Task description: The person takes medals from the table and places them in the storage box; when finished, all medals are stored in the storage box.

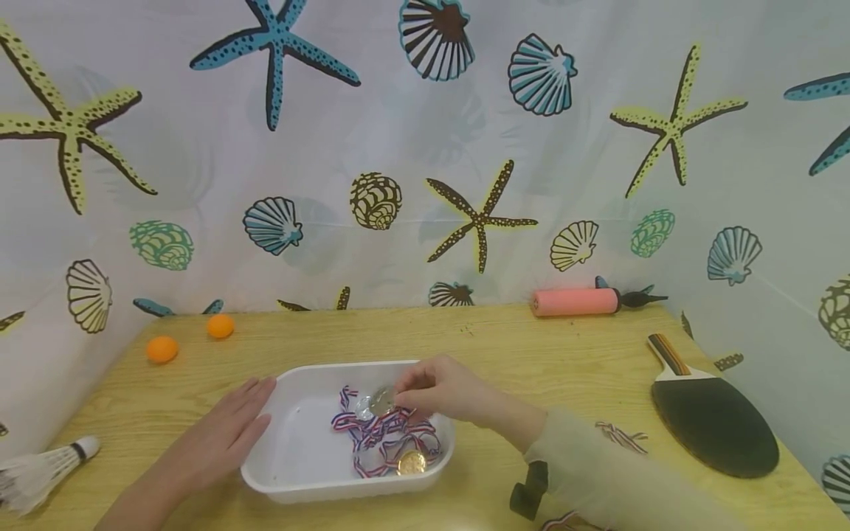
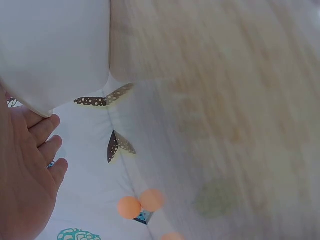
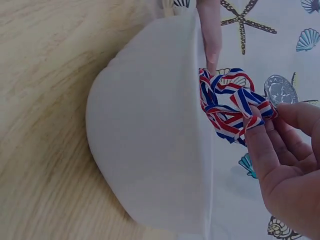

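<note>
A white plastic tray [image 1: 292, 435] sits on the wooden table, holding a tangle of red, white and blue ribbons [image 1: 381, 435]. My right hand [image 1: 451, 391] is over its right half, pinching a silver medal [image 3: 280, 90] by its striped ribbon [image 3: 260, 112] between thumb and fingers. Beside that medal in the head view lies another silver disc [image 1: 363, 408], and a gold medal [image 1: 412, 462] is at the tray's front right. My left hand [image 1: 215, 439] touches the tray's left rim with extended fingers; the left wrist view shows the fingertips [image 2: 52, 117] at the rim.
Two orange balls [image 1: 162, 349] and a shuttlecock [image 1: 49, 472] are on the left. To the right lie a black paddle [image 1: 717, 420], a loose ribbon [image 1: 622, 437] and a pink pump [image 1: 575, 302]. A patterned cloth [image 1: 398, 147] hangs behind the table.
</note>
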Motion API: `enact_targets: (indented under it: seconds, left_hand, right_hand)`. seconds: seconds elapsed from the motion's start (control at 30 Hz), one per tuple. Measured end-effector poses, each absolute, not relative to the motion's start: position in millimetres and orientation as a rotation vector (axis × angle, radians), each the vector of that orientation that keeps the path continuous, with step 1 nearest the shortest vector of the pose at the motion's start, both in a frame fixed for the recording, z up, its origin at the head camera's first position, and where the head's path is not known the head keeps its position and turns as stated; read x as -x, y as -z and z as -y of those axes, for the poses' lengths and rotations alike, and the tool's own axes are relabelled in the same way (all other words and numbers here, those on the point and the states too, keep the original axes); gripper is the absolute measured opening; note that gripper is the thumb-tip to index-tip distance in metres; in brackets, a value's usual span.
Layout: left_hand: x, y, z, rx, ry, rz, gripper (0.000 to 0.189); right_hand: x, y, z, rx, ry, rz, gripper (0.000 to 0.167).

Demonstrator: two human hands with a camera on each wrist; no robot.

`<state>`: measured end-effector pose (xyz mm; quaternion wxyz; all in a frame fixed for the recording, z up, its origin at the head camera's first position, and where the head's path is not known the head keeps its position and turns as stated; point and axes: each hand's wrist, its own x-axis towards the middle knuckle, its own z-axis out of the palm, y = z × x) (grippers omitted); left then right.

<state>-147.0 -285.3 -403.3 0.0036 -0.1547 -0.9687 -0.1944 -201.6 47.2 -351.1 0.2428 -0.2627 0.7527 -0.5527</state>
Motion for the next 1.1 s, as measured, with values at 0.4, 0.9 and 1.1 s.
enact_targets:
  seconds: [0.4, 0.9, 1.1]
  left_hand:
    - [147, 401, 283, 0.471, 0.600, 3.052, 0.057]
    - [147, 402, 284, 0.463, 0.597, 3.058, 0.058]
    - [148, 403, 284, 0.459, 0.604, 3.058, 0.057]
  right_hand:
    - [206, 383, -8, 0.892, 1.302, -2.097, 0.005]
    - [208, 400, 8, 0.841, 1.080, -2.257, 0.002]
    - [207, 405, 14, 0.952, 0.858, -2.461, 0.003]
